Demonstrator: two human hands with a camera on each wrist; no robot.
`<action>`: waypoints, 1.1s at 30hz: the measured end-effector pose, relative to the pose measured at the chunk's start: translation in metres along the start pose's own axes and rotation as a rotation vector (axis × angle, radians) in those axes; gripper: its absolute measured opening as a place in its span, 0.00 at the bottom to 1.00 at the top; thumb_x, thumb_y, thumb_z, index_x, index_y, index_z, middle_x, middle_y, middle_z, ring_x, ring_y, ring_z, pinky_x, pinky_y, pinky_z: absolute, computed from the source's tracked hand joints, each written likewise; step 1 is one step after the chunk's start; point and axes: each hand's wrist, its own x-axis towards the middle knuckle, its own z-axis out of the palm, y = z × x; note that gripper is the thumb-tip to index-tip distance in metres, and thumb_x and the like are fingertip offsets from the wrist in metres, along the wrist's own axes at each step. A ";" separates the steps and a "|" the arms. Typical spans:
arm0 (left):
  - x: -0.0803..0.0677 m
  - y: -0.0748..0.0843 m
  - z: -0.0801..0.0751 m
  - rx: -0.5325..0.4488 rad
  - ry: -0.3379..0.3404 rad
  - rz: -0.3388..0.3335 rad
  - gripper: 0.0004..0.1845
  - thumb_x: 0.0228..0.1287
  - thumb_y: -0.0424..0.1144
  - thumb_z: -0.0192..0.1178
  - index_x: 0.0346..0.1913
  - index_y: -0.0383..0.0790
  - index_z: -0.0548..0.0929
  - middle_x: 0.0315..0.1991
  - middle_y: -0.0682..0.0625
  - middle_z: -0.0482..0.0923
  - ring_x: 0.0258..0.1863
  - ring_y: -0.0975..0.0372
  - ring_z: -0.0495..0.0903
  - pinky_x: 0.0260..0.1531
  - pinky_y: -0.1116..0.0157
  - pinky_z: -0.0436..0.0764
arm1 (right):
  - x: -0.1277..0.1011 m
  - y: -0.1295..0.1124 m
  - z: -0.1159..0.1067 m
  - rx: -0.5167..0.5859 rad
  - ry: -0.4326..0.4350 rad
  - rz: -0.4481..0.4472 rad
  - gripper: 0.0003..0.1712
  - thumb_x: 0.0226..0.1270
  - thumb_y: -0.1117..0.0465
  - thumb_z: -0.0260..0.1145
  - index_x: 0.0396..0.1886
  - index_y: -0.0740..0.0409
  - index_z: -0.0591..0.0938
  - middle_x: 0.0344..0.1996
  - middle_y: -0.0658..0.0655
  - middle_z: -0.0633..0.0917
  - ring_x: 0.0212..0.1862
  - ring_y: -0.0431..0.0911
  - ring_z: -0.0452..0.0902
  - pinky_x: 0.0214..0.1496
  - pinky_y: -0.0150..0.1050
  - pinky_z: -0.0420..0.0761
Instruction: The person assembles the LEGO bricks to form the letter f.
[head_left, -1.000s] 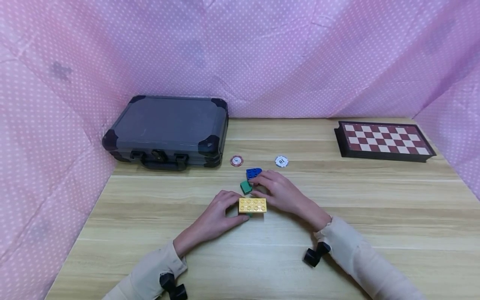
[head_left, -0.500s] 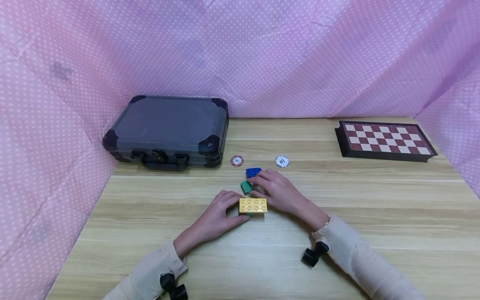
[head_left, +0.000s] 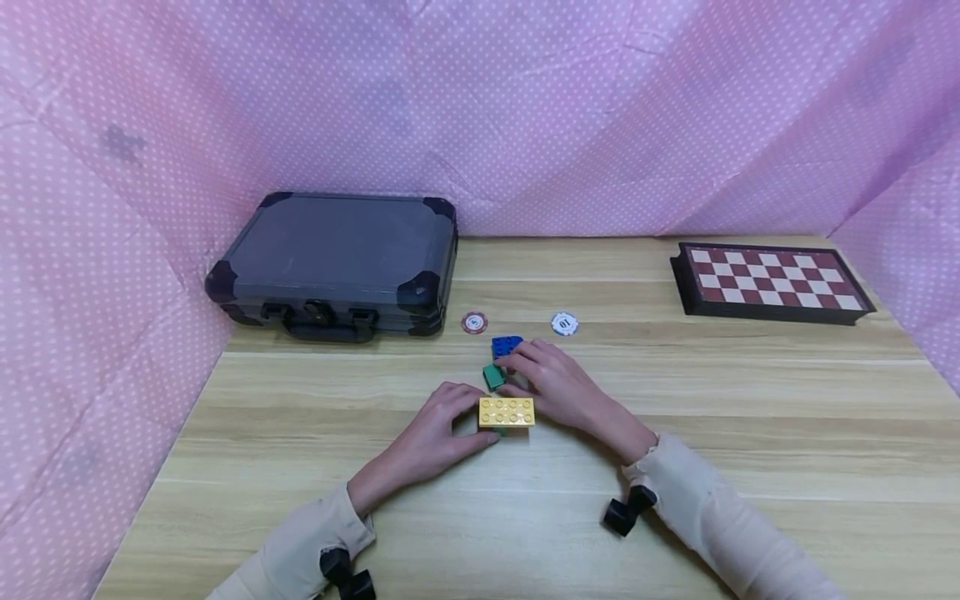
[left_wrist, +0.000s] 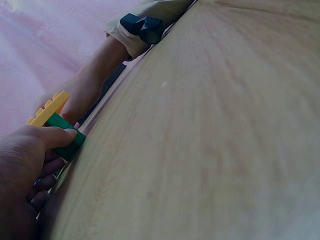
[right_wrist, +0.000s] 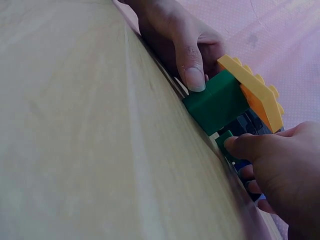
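Note:
A yellow eight-stud toy brick [head_left: 507, 412] sits on top of a green block [right_wrist: 218, 101], which stands on the table. My left hand [head_left: 438, 427] grips that lower green block, thumb on its near face and fingers behind. Just beyond, my right hand [head_left: 558, 385] pinches a smaller green block [head_left: 494, 377]; its thumb [right_wrist: 240, 146] shows against it in the right wrist view. A blue studded brick [head_left: 506, 347] lies behind the small block, partly hidden by the right fingers.
A grey hard case [head_left: 337, 250] with black corners stands at the back left. Behind the bricks lie a red poker chip [head_left: 474, 322] and a white one [head_left: 565, 323]. A chequered game board [head_left: 776, 279] is at the back right. Pink dotted cloth [head_left: 555, 117] hangs behind the table.
The small green block has shifted slightly right and nearer with my right fingers. My left hand and the yellow brick stay nearly where they were.

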 end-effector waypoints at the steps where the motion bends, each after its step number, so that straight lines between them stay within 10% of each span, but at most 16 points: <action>1: 0.000 0.000 0.000 0.001 0.000 0.000 0.21 0.64 0.45 0.74 0.58 0.47 0.85 0.57 0.55 0.80 0.60 0.60 0.72 0.62 0.50 0.74 | 0.000 0.000 0.000 -0.001 -0.001 0.001 0.20 0.70 0.52 0.73 0.55 0.59 0.86 0.47 0.54 0.85 0.47 0.47 0.80 0.52 0.46 0.81; 33: -0.001 0.001 0.001 0.013 0.021 0.029 0.19 0.64 0.45 0.74 0.56 0.46 0.85 0.56 0.55 0.80 0.60 0.60 0.72 0.61 0.50 0.74 | -0.002 -0.002 -0.001 0.052 -0.008 0.024 0.19 0.68 0.56 0.75 0.53 0.61 0.83 0.47 0.56 0.85 0.49 0.49 0.79 0.56 0.48 0.80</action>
